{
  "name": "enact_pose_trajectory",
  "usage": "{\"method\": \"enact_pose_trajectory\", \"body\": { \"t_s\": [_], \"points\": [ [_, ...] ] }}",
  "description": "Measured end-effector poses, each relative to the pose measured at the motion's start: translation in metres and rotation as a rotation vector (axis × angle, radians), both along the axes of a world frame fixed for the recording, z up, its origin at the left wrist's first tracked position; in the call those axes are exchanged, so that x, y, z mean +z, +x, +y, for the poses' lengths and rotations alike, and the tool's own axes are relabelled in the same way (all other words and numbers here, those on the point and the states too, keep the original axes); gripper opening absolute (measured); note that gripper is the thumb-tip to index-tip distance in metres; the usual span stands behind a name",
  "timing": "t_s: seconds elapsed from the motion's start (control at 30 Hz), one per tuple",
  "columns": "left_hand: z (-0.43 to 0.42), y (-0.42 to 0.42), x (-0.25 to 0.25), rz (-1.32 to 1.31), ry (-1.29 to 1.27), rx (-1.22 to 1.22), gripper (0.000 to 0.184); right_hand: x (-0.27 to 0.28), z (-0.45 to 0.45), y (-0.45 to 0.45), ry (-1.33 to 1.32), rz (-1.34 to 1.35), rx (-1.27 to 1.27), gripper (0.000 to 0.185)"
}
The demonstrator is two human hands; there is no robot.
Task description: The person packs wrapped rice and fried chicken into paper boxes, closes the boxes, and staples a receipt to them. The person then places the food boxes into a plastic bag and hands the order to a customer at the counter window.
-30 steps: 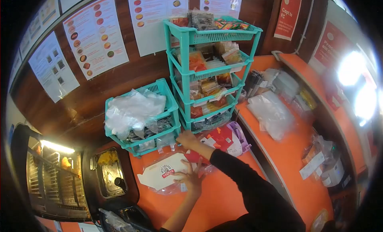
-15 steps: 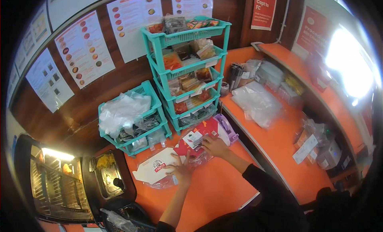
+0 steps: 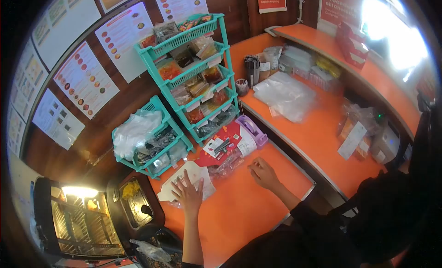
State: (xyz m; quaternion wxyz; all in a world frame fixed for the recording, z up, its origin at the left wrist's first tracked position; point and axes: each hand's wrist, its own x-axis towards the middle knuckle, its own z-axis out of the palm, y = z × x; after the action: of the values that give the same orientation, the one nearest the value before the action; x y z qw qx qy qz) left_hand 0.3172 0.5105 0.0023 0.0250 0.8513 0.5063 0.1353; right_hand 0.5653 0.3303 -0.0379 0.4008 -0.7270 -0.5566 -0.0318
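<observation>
My left hand [image 3: 188,194] lies with spread fingers on a flat white printed carton [image 3: 198,170] on the orange counter, hiding much of its print. My right hand [image 3: 264,173] is over the counter to the right, fingers curled in; whatever they may hold is hidden. Between and beyond the hands rests a flat red carton [image 3: 206,156], bearing a small white card [image 3: 211,148] and some dark thin pieces [image 3: 222,145]. Crumpled clear plastic [image 3: 228,165] lies at its near edge. Behind it stands a purple tape dispenser [image 3: 261,138].
A tall teal basket rack [image 3: 161,86] with bagged sachets stands at the back, beside a lower teal rack [image 3: 184,146] holding plastic bags. A black tray [image 3: 156,212] and a lit warmer cabinet [image 3: 83,217] are at left. Plastic sheets [image 3: 287,95] lie on the right counter.
My right hand has left the red carton and drawn back toward me, its fingers now curled. My left hand has stayed on the white carton, flatter now. The view has shifted.
</observation>
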Motion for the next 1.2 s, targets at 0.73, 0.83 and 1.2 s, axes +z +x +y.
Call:
{"method": "enact_pose_trajectory", "body": {
  "t_s": [0.73, 0.83, 1.2],
  "points": [
    [-0.219, 0.036, -0.127, -0.349, -0.217, -0.695, 0.039, -0.085, -0.238, -0.006, -0.088, 0.275, -0.367, 0.016],
    [-0.224, 0.032, -0.139, -0.334, -0.216, -0.661, 0.038, -0.1, -0.241, -0.001, -0.091, 0.341, -0.345, 0.018],
    [-0.137, 0.001, -0.104, -0.783, 0.102, 0.222, 0.046, -0.107, -0.232, 0.023, -0.055, 0.419, -0.486, 0.012]
  ]
}}
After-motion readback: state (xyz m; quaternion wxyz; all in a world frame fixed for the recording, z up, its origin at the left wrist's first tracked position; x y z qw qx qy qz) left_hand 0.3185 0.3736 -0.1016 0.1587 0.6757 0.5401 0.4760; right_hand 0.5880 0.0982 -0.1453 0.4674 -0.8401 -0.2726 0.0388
